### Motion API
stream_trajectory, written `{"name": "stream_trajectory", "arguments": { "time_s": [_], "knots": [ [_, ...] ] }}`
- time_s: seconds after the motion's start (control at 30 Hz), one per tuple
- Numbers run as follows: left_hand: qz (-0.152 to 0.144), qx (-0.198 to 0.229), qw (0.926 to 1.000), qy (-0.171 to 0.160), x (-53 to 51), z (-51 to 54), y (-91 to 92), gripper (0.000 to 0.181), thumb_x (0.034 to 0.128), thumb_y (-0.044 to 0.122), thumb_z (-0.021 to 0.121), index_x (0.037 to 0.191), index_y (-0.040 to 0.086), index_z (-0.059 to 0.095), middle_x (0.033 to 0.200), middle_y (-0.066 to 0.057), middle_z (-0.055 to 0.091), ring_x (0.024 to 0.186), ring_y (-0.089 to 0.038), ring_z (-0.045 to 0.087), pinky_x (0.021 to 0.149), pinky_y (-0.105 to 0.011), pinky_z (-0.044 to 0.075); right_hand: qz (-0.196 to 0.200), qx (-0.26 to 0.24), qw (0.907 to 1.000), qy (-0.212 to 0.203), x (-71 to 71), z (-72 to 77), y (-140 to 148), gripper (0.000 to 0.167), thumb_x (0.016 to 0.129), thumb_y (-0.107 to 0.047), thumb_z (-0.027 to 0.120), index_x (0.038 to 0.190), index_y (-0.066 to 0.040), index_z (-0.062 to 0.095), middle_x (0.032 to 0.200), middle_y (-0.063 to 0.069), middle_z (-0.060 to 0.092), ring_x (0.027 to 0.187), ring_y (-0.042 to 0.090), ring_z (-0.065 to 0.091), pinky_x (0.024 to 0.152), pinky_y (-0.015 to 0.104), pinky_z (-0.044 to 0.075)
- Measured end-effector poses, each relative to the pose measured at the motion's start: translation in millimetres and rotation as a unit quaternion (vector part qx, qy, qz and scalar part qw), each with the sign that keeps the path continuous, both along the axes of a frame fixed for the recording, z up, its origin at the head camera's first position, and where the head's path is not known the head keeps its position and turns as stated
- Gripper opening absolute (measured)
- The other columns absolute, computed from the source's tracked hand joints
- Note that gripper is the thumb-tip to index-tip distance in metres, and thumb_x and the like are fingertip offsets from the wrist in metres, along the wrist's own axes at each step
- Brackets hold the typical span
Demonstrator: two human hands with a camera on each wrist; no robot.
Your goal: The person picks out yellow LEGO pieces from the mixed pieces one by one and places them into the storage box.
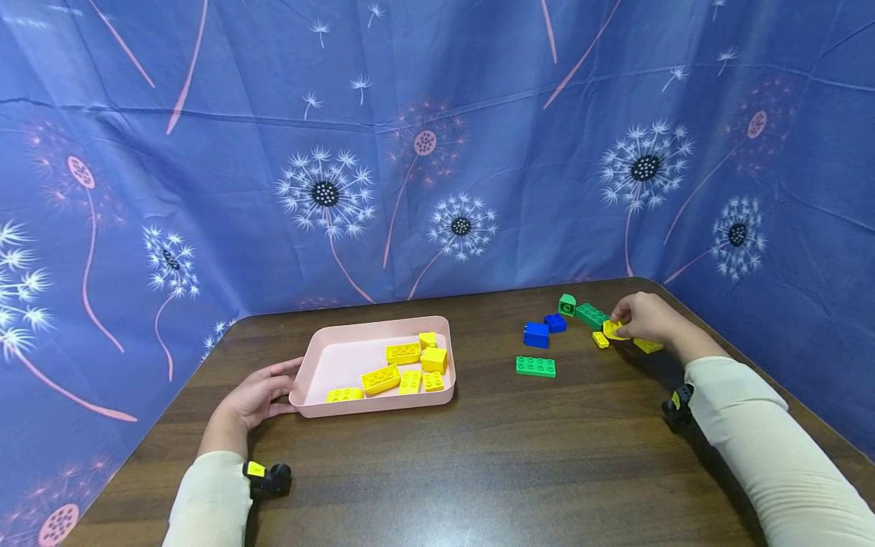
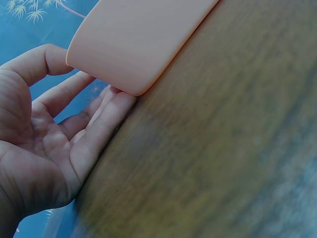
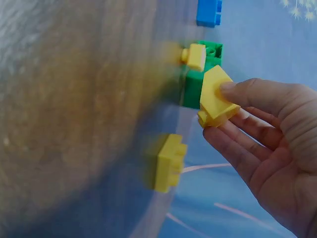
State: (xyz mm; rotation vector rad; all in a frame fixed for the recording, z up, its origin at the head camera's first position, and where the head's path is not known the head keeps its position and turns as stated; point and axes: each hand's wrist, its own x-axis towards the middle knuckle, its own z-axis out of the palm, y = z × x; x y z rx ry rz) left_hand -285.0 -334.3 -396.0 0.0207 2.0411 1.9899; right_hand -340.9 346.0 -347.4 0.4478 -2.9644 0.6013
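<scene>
My right hand (image 1: 649,317) pinches a yellow brick (image 1: 613,330) between thumb and fingers at the table's right; in the right wrist view the hand (image 3: 277,134) holds this slant-sided brick (image 3: 216,96). A small yellow brick (image 1: 600,339) and another yellow brick (image 1: 647,346) lie beside it, with a green brick (image 1: 591,315) just behind. On the left, my left hand (image 1: 256,395) touches the end of a pink tray (image 1: 376,409), its fingers extended. The left wrist view shows that hand (image 2: 54,134) with fingertips against the tray's corner (image 2: 119,59).
Several yellow bricks (image 1: 403,353) lie in the tray, mostly toward its right. Between tray and right hand are two blue bricks (image 1: 536,335), a flat green brick (image 1: 535,367) and a small green brick (image 1: 567,305). Patterned blue cloth (image 1: 513,152) hangs around the table (image 1: 478,471).
</scene>
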Motion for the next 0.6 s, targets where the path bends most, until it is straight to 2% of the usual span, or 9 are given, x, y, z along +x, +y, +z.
{"name": "stream_trajectory", "arguments": {
  "time_s": [0.2,0.43,0.6],
  "knots": [
    [0.002,0.001,1.0,-0.001,-0.5,-1.3,-0.9,0.065,0.0926,0.003,0.055,0.153,0.002,0.029,0.121,-0.002,0.061,0.099,-0.013,0.063,0.083,-0.041,0.055,0.03,0.01,0.9993,0.019,2.9,12.4,-18,0.017,0.073,-0.006,0.081,0.085,0.001,0.07,0.077,0.002,0.064,0.072,0.02,0.058,0.064,0.039,0.051],
    [0.001,0.0,1.0,-0.001,-0.6,-0.5,-0.7,0.067,0.0928,0.003,0.055,0.153,0.001,0.026,0.123,-0.003,0.061,0.1,-0.014,0.063,0.083,-0.041,0.055,0.079,0.017,0.9962,0.034,8.6,25.3,-47,0.014,0.077,-0.006,0.079,0.088,-0.003,0.071,0.087,0.004,0.067,0.082,0.025,0.063,0.074,0.046,0.054],
    [-0.003,0.003,1.0,0.001,-0.5,-0.4,-0.8,0.065,0.0936,0.003,0.053,0.153,0.002,0.026,0.124,-0.005,0.061,0.1,-0.015,0.063,0.084,-0.041,0.054,0.115,0.015,0.9922,0.045,10.3,32.5,-67,0.014,0.076,-0.005,0.078,0.089,-0.004,0.072,0.089,0.003,0.066,0.082,0.022,0.063,0.072,0.041,0.054]
  ]
}}
